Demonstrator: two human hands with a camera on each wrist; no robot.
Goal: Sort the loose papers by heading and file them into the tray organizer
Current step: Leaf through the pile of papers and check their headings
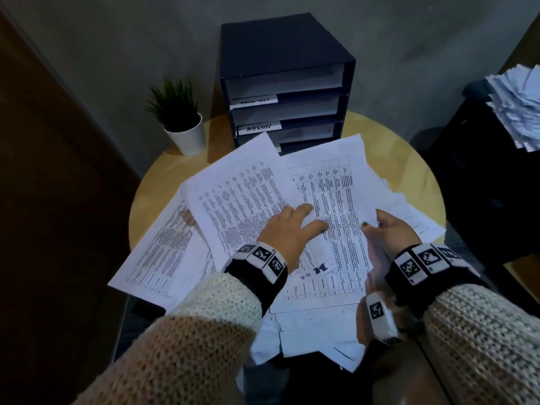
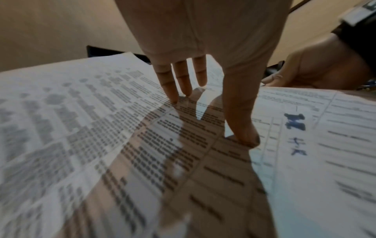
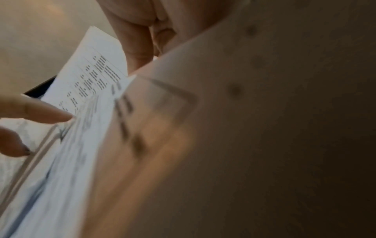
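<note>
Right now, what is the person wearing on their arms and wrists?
Both arms are in chunky cream-beige knit sleeves. Each wrist carries a black band fitted with white blocks bearing black-and-white square tag markings. Dark polish shows on the right thumbnail.

Thin matt white printed papers (image 1: pixel 242 200) cover a smooth, pale wooden round table (image 1: pixel 409 159) beside a matt dark board tray organizer (image 1: pixel 280 54) with white paper labels (image 1: pixel 253 102), a glossy white plant pot (image 1: pixel 190 138), and chunky, rough cream knit sleeves (image 1: pixel 187 340).
</note>
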